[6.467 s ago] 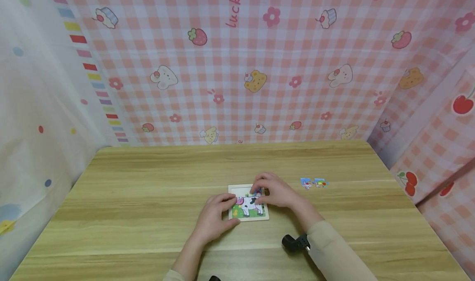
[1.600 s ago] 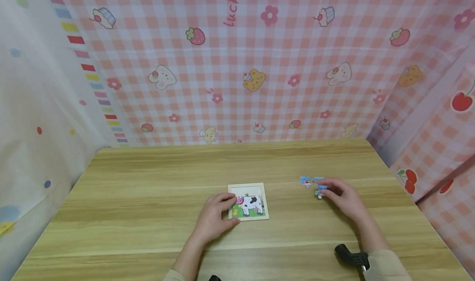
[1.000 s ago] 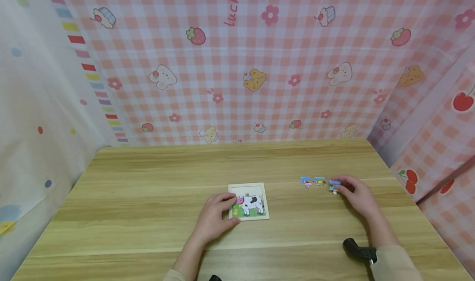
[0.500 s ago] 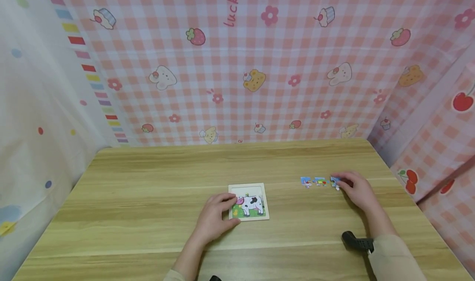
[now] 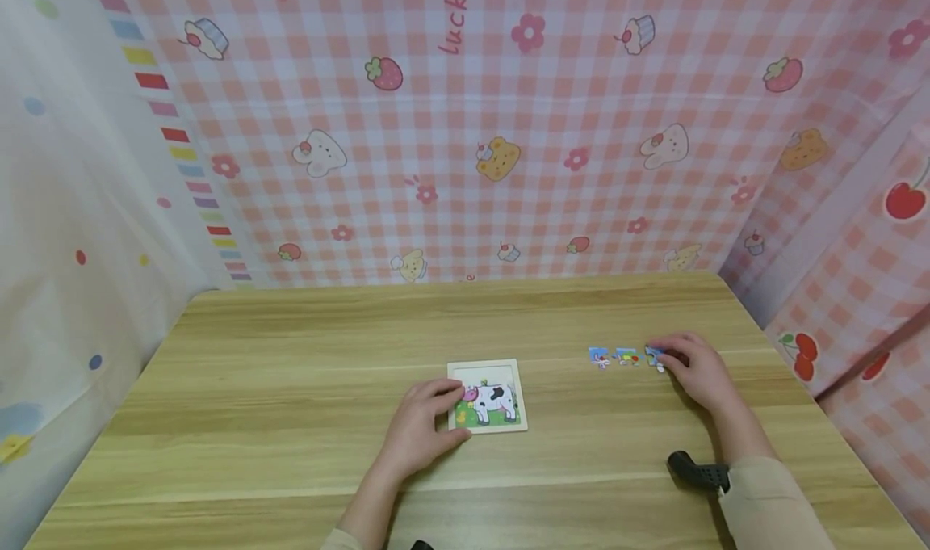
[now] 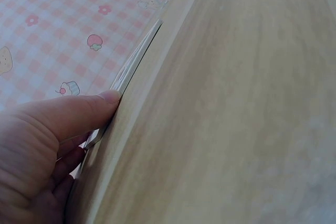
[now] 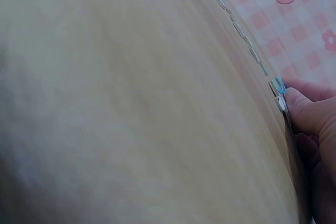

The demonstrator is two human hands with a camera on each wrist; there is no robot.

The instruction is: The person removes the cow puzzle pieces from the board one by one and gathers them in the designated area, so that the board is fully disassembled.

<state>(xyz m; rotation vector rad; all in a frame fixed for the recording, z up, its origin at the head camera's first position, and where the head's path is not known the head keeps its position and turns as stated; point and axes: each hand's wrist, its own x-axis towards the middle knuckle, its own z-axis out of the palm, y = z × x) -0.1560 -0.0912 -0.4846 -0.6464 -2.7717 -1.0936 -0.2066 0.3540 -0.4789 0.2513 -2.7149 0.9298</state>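
In the head view, my left hand (image 5: 421, 422) grips a square puzzle tray (image 5: 523, 405) at its left side, thumb at the near corner and fingers on the left rim. Cow-picture pieces fill the tray's lower part; its upper strip shows bare backing. Over to the right, my right hand (image 5: 697, 371) pinches a blue jigsaw piece (image 5: 654, 358) between thumb and fingers, low at the tabletop. That piece ends a row with two more jigsaw pieces (image 5: 599, 358), (image 5: 628, 357) to its left. In the right wrist view the thumb covers part of the held piece (image 7: 280, 88).
Both hands work over a wood-grain table (image 5: 305, 356). A pink checked curtain (image 5: 450, 114) hangs behind its far edge. Dotted white cloth (image 5: 87, 178) hangs on the left. A black wrist device (image 5: 697, 471) sticks out from the right sleeve.
My right hand has moved from the tray to the right with a piece, then past the two loose pieces to the row's right end. The left hand stays on the tray.
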